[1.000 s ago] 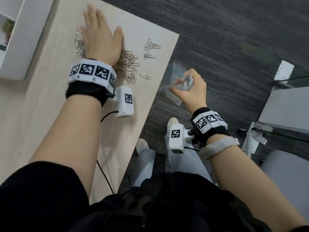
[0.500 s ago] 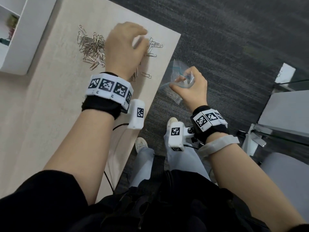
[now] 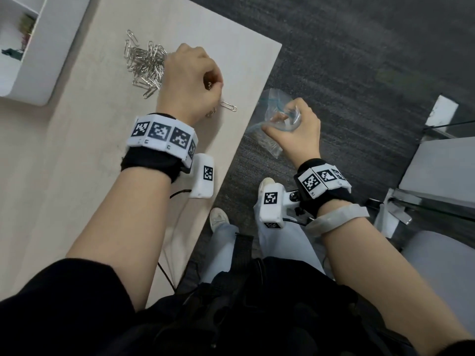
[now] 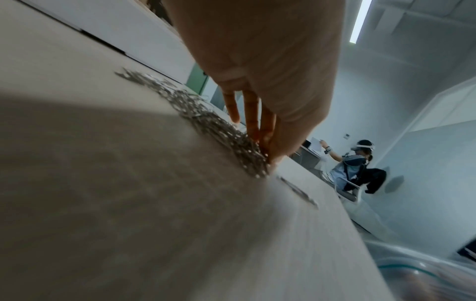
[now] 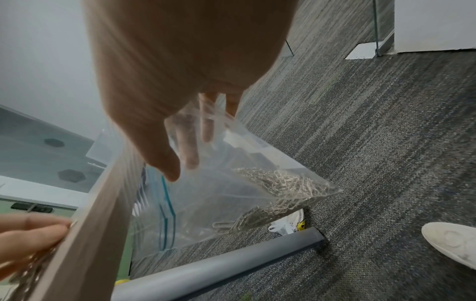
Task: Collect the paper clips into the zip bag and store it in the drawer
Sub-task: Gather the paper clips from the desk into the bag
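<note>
A pile of silver paper clips lies on the pale wooden table. Just right of it my left hand is curled into a fist that grips a bunch of clips; some stick out between its fingers. A single clip lies by that hand near the table's right edge. In the left wrist view the fingers point down into the pile. My right hand pinches the mouth of the clear zip bag beside the table edge, over the floor. Several clips sit in the bag.
A white shelf unit with a small plant stands at the table's far left. Dark grey carpet lies right of the table, with my shoes below. A grey bar lies on the floor. Another person stands far off.
My left hand went from flat on the pile to a fist, raking the scattered clips at the right towards me. The right hand kept the bag where it was.
</note>
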Demonstrator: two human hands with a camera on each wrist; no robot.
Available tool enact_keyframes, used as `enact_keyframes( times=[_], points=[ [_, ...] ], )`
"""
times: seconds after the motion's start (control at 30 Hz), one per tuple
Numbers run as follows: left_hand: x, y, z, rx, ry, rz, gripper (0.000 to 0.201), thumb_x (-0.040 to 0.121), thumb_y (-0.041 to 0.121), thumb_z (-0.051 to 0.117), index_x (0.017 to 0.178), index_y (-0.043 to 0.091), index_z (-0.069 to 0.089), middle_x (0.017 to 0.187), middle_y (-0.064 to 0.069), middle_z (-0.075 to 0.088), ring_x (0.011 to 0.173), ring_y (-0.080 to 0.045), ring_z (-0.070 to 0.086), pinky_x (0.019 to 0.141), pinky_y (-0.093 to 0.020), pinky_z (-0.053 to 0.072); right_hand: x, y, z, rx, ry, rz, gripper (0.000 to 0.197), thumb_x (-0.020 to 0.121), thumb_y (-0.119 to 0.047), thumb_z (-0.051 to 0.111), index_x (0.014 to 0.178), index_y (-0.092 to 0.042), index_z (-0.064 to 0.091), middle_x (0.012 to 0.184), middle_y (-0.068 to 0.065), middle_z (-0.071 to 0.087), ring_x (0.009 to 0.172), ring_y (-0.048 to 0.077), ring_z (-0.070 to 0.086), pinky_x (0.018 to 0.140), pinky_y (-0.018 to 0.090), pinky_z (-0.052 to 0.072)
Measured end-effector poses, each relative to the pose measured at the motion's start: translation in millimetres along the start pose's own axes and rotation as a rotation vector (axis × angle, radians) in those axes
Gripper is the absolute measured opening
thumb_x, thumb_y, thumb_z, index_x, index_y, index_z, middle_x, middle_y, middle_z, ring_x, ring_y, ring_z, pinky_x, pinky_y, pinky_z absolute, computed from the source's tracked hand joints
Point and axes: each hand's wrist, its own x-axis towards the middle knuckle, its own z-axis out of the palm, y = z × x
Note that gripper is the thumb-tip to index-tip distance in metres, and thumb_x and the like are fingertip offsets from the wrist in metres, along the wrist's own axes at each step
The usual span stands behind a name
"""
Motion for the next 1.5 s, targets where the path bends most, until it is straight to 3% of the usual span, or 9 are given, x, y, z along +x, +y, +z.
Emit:
enact_keyframes(
  times=[0.1, 0.17, 0.23, 0.3, 0.47, 0.7, 0.93, 1.13, 1.5],
  points=[
    [-4, -14, -8, -0.028, 0.147, -0.083, 0.021, 0.075, 0.027, 0.053, 0.081, 0.015, 0.070, 0.098, -0.006, 0.064, 0.104, -0.026, 0.054, 0.095, -0.043, 0.040, -2, -2, 7, -0.010, 0.002, -0.001, 0.034, 0.055, -0.048, 0.068, 0.070, -0.038, 0.039, 0.090, 0.012, 0.067, 0.093, 0.029, 0.060, 0.088, 0.040, 0.049],
    [-4, -26, -13, -0.021, 0.221, -0.196, 0.030, 0.080, 0.035, 0.052, 0.102, 0.022, 0.067, 0.125, -0.005, 0.056, 0.124, -0.024, 0.044, 0.109, -0.048, 0.027, -3, -3, 9, -0.015, 0.006, -0.009, 0.035, 0.056, -0.047, 0.069, 0.070, -0.038, 0.039, 0.089, 0.011, 0.067, 0.092, 0.029, 0.061, 0.088, 0.042, 0.048],
    [-4, -39, -19, 0.046, 0.136, -0.351, 0.047, 0.086, 0.044, 0.048, 0.131, 0.029, 0.050, 0.152, -0.008, 0.027, 0.143, -0.027, 0.016, 0.116, -0.053, 0.003, -5, -4, 11, -0.017, 0.012, -0.013, 0.035, 0.056, -0.046, 0.070, 0.071, -0.035, 0.040, 0.087, 0.010, 0.067, 0.091, 0.029, 0.061, 0.088, 0.045, 0.048],
    [-2, -47, -26, 0.055, 0.028, -0.429, 0.060, 0.089, 0.051, 0.043, 0.144, 0.031, 0.029, 0.158, -0.010, 0.002, 0.145, -0.031, -0.005, 0.113, -0.057, -0.006, -8, -3, 12, -0.017, 0.019, -0.014, 0.036, 0.056, -0.046, 0.070, 0.074, -0.031, 0.043, 0.086, 0.011, 0.067, 0.089, 0.030, 0.060, 0.086, 0.046, 0.049],
    [-5, -46, -17, 0.073, -0.174, -0.348, 0.066, 0.091, 0.061, 0.035, 0.147, 0.032, 0.014, 0.157, -0.010, -0.011, 0.144, -0.030, -0.015, 0.113, -0.056, -0.012, -14, -3, 12, -0.007, 0.033, -0.005, 0.035, 0.055, -0.044, 0.070, 0.070, -0.035, 0.039, 0.088, 0.014, 0.067, 0.089, 0.029, 0.060, 0.083, 0.045, 0.050],
    [-23, -29, -1, 0.113, -0.206, -0.185, 0.061, 0.093, 0.055, 0.036, 0.147, 0.033, 0.017, 0.158, -0.008, -0.007, 0.144, -0.030, -0.012, 0.114, -0.053, -0.010, -19, -4, 12, -0.025, 0.041, -0.014, 0.039, 0.059, -0.040, 0.075, 0.070, -0.034, 0.039, 0.088, 0.012, 0.067, 0.090, 0.030, 0.058, 0.083, 0.046, 0.049],
    [-37, -15, -3, -0.015, -0.197, -0.147, 0.050, 0.093, 0.052, 0.042, 0.140, 0.033, 0.037, 0.158, -0.003, 0.008, 0.145, -0.027, -0.005, 0.114, -0.053, -0.010, -19, 3, 14, -0.019, 0.040, -0.005, 0.039, 0.056, -0.047, 0.075, 0.069, -0.039, 0.039, 0.087, 0.012, 0.067, 0.088, 0.030, 0.062, 0.084, 0.048, 0.050],
    [-33, -2, -22, 0.140, -0.362, -0.052, 0.106, 0.039, 0.070, 0.075, 0.134, 0.035, 0.044, 0.150, 0.006, 0.025, 0.140, -0.028, 0.011, 0.113, -0.054, 0.002, -20, 6, 14, -0.015, 0.025, -0.004, 0.040, 0.055, -0.049, 0.075, 0.070, -0.038, 0.039, 0.089, 0.012, 0.067, 0.090, 0.029, 0.062, 0.086, 0.048, 0.050],
    [-29, 8, -14, -0.078, -0.255, -0.047, 0.059, 0.060, 0.041, 0.080, 0.116, 0.029, 0.063, 0.123, -0.001, 0.048, 0.113, -0.026, 0.038, 0.096, -0.031, 0.036, -19, 6, 10, 0.008, 0.026, -0.001, 0.037, 0.056, -0.047, 0.074, 0.070, -0.039, 0.040, 0.089, 0.014, 0.066, 0.090, 0.030, 0.063, 0.084, 0.048, 0.051]
  ],
)
